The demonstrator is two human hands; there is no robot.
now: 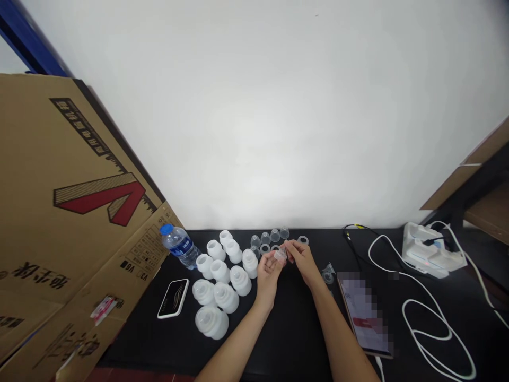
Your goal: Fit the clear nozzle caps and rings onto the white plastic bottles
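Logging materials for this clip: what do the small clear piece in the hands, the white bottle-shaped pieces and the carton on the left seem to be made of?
The small clear piece looks like glossy transparent plastic, though it is too small and partly covered to be sure. The white bottle-shaped pieces look like frosted, translucent plastic or possibly silicone, with a soft sheen. The carton is matte brown printed cardboard.

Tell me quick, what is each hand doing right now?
Left hand: closed, holding a small clear plastic piece.
Right hand: closed, fingertips pinching the same piece.
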